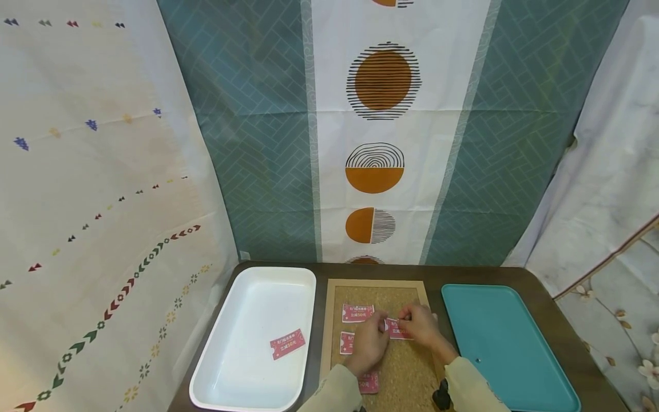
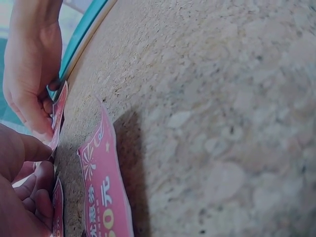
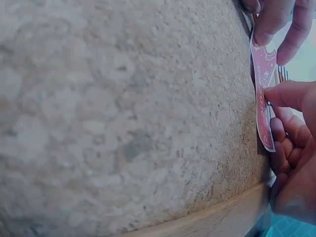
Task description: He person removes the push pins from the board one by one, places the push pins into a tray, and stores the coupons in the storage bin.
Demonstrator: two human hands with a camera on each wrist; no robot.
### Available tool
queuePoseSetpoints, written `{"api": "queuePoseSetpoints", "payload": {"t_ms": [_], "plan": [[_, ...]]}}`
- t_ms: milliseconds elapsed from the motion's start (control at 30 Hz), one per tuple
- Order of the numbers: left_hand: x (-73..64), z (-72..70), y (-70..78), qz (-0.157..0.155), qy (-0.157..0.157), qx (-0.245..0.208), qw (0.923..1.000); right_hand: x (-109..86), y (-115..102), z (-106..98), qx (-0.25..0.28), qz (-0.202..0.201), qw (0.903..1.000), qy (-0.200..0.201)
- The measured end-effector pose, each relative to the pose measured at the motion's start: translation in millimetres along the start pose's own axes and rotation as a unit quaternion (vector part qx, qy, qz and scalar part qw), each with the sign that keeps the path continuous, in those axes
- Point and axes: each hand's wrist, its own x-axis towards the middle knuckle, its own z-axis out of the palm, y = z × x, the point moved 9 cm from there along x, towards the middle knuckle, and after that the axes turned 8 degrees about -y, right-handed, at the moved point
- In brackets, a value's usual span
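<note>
A pink coupon (image 1: 397,329) lies against the cork board (image 1: 407,377), between my two hands. My left hand (image 1: 368,345) pinches its left end. At its middle, my right hand (image 1: 421,325) holds a small metal pin (image 3: 269,103) between thumb and finger, its tip hidden. In the left wrist view, another pink coupon (image 2: 104,185) stands slightly off the cork with curled edges. More coupons are on the board: one at the upper left (image 1: 357,313), one below it (image 1: 346,343) partly behind my left hand, and a lower one (image 1: 368,383) by the sleeve.
Left of the board stands a white tray (image 1: 247,343) with one pink coupon (image 1: 288,344) in it. A teal tray (image 1: 509,337) is on the right, holding a tiny shiny piece (image 1: 478,360). Both trays and the board rest on a dark table (image 1: 386,272); curtains hang behind.
</note>
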Motion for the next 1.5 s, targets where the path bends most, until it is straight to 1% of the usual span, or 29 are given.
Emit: {"api": "queuePoseSetpoints", "payload": {"t_ms": [133, 467, 733, 933, 1100, 1333, 1500], "plan": [[1.0, 0.7, -0.8, -0.007, -0.003, -0.002, 1.0000, 0.0, 1.7, 0.9, 0.005, 0.008, 1.0000, -0.004], [2.4, 1.7, -1.4, 0.001, 0.001, 0.008, 1.0000, 1.6, 5.2, 3.1, 0.009, 0.016, 0.9998, -0.009], [3.3, 1.2, -1.6, -0.001, -0.001, 0.007, 1.0000, 2.1, 4.8, 3.3, 0.004, 0.012, 0.9998, -0.014], [3.0, 0.9, -0.8, 0.003, -0.002, 0.006, 1.0000, 0.1, 1.0, 1.1, 0.013, 0.006, 0.9997, -0.019], [3.3, 1.1, -1.1, -0.001, -0.004, 0.003, 1.0000, -0.3, 0.8, 1.0, 0.017, 0.009, 0.9995, -0.025], [4.3, 1.1, -0.9, 0.009, 0.003, 0.008, 0.9999, 1.0, 1.2, 1.2, 0.017, 0.009, 0.9995, -0.025], [3.5, 0.7, -0.9, 0.006, 0.002, 0.009, 0.9999, 1.4, 1.7, 1.7, 0.014, 0.008, 0.9995, -0.028]]}}
